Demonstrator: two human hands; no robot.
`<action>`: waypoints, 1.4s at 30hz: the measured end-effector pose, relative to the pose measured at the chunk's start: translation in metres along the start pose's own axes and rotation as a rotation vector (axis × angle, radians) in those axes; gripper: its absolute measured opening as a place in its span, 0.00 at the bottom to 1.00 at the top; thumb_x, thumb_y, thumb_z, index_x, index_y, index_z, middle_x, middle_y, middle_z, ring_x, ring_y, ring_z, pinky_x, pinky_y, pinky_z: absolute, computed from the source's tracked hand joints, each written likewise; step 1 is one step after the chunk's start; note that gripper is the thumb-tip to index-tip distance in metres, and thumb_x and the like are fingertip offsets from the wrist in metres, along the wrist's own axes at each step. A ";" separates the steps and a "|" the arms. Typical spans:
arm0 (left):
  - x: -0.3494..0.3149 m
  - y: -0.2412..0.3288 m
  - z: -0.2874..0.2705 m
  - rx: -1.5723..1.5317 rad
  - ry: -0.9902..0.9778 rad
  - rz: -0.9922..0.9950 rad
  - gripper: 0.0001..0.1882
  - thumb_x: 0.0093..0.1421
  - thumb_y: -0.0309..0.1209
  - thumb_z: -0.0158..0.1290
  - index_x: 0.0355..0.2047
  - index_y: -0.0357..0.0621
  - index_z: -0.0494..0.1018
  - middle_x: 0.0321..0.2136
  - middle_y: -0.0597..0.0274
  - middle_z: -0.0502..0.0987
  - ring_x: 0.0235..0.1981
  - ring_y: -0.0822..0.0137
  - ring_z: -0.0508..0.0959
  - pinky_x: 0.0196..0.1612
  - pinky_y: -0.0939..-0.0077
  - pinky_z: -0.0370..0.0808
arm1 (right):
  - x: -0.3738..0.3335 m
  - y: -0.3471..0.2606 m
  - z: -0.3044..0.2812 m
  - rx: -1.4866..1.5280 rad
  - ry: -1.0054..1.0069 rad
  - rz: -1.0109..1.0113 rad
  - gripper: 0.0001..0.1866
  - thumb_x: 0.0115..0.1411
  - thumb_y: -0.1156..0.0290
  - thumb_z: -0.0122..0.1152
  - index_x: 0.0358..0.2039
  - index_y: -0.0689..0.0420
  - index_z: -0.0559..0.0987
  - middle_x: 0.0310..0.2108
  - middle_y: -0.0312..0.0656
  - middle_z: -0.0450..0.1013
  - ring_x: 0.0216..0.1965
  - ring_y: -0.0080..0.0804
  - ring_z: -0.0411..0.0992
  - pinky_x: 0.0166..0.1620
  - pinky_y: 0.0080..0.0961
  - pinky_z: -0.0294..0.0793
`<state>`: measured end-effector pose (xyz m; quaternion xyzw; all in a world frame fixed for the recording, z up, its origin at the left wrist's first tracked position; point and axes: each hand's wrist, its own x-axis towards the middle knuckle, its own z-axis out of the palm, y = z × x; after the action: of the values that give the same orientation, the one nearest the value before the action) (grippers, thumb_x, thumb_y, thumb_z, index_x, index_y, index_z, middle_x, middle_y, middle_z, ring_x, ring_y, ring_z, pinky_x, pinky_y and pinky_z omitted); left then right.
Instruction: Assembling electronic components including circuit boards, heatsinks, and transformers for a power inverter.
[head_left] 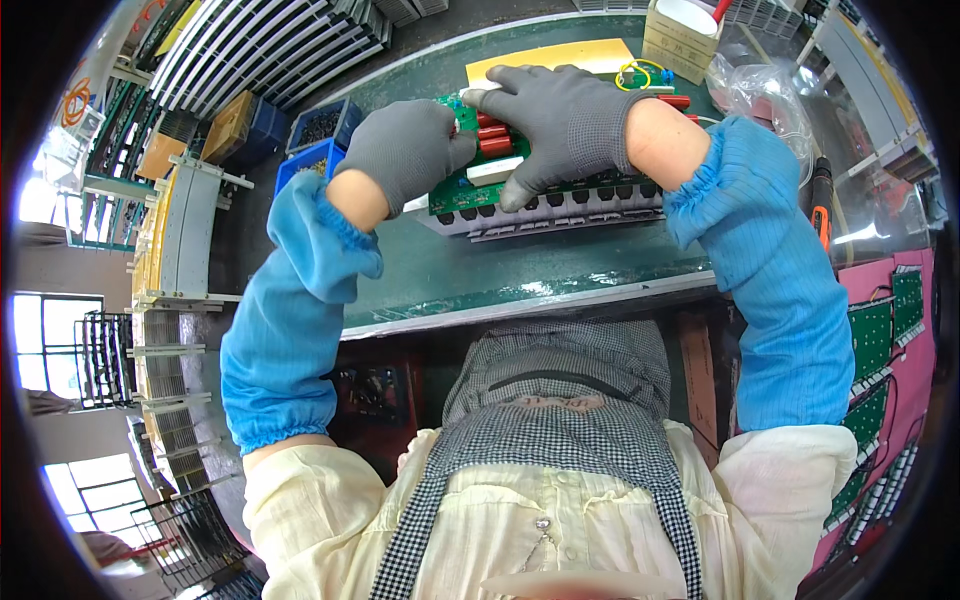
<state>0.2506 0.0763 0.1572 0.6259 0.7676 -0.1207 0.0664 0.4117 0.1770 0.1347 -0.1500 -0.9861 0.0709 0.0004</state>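
A green circuit board point(448, 199) lies on the bench in front of me, with a row of black parts and grey metal along its near edge. Red cylindrical components point(496, 147) and a white block point(494, 172) stand on it. My left hand point(402, 150), in a grey glove, is closed at the board's left end beside the red cylinders; whatever its fingers grip is hidden. My right hand point(565, 122), gloved alike, rests across the middle of the board with fingers spread, covering much of it. A yellow wire loop point(632, 76) shows beyond the right wrist.
Behind the board lies a yellow sheet point(560, 56), beside a cardboard box point(681, 42). Blue bins point(312, 168) of small parts stand at the left. On the right are a clear plastic bag point(757, 92), an orange-and-black tool point(821, 212) and more green boards point(872, 338) on pink material.
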 end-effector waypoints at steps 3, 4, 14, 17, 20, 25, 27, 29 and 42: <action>-0.004 -0.009 0.013 -0.054 0.088 0.009 0.24 0.61 0.50 0.48 0.33 0.41 0.81 0.27 0.46 0.80 0.30 0.49 0.81 0.37 0.58 0.78 | 0.002 0.002 0.006 -0.009 0.036 -0.013 0.63 0.36 0.34 0.72 0.69 0.52 0.59 0.67 0.58 0.56 0.66 0.53 0.60 0.65 0.41 0.62; -0.007 -0.012 0.016 -0.104 0.123 0.011 0.25 0.62 0.52 0.48 0.34 0.40 0.80 0.27 0.46 0.80 0.30 0.49 0.81 0.36 0.58 0.78 | 0.000 0.001 0.007 -0.017 0.054 -0.019 0.62 0.37 0.34 0.72 0.69 0.52 0.59 0.67 0.58 0.56 0.66 0.53 0.60 0.65 0.41 0.62; -0.031 -0.014 0.004 -0.282 0.275 0.190 0.19 0.62 0.43 0.57 0.44 0.40 0.76 0.34 0.46 0.81 0.35 0.49 0.82 0.40 0.62 0.78 | -0.007 0.001 -0.002 0.109 -0.058 -0.009 0.63 0.35 0.36 0.73 0.69 0.53 0.60 0.68 0.56 0.55 0.66 0.52 0.58 0.65 0.43 0.60; -0.029 -0.019 0.001 -0.322 0.213 0.243 0.21 0.57 0.39 0.62 0.46 0.39 0.77 0.32 0.47 0.81 0.33 0.57 0.83 0.40 0.67 0.78 | -0.009 0.006 -0.002 0.146 -0.036 -0.025 0.62 0.36 0.35 0.73 0.68 0.52 0.60 0.67 0.55 0.57 0.66 0.52 0.59 0.65 0.45 0.60; -0.024 -0.022 0.006 -0.439 0.205 0.180 0.22 0.54 0.38 0.65 0.47 0.38 0.78 0.30 0.49 0.81 0.31 0.62 0.82 0.38 0.70 0.78 | -0.012 0.009 -0.001 0.134 -0.025 -0.026 0.60 0.38 0.36 0.72 0.68 0.53 0.62 0.66 0.55 0.57 0.66 0.51 0.60 0.64 0.48 0.60; -0.021 -0.015 0.004 -0.336 0.214 0.209 0.21 0.52 0.34 0.67 0.44 0.36 0.78 0.27 0.52 0.81 0.25 0.65 0.81 0.31 0.74 0.76 | -0.011 0.011 -0.002 0.150 -0.050 -0.044 0.55 0.41 0.37 0.71 0.65 0.55 0.65 0.65 0.55 0.59 0.65 0.51 0.60 0.64 0.50 0.60; -0.018 -0.014 0.002 -0.312 0.170 0.199 0.21 0.51 0.35 0.67 0.43 0.36 0.78 0.27 0.52 0.81 0.24 0.64 0.81 0.30 0.74 0.76 | -0.007 0.013 0.003 0.146 -0.016 -0.048 0.52 0.44 0.38 0.70 0.64 0.56 0.66 0.65 0.54 0.60 0.65 0.51 0.60 0.63 0.51 0.60; -0.014 -0.012 -0.002 -0.246 0.160 0.222 0.20 0.50 0.35 0.67 0.40 0.37 0.79 0.26 0.51 0.80 0.24 0.60 0.81 0.29 0.71 0.76 | -0.003 0.015 0.009 0.132 -0.007 -0.044 0.51 0.46 0.39 0.70 0.64 0.56 0.66 0.65 0.53 0.60 0.65 0.51 0.60 0.63 0.52 0.60; 0.003 -0.015 -0.019 -0.176 -0.016 0.239 0.17 0.51 0.35 0.64 0.38 0.39 0.78 0.25 0.49 0.79 0.28 0.51 0.81 0.32 0.64 0.76 | -0.004 0.015 0.013 0.144 0.135 -0.074 0.51 0.44 0.43 0.72 0.63 0.58 0.66 0.62 0.54 0.62 0.64 0.49 0.61 0.64 0.51 0.59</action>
<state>0.2357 0.0816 0.1760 0.7035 0.6947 -0.0494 0.1412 0.4193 0.1880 0.1200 -0.1178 -0.9810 0.1312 0.0805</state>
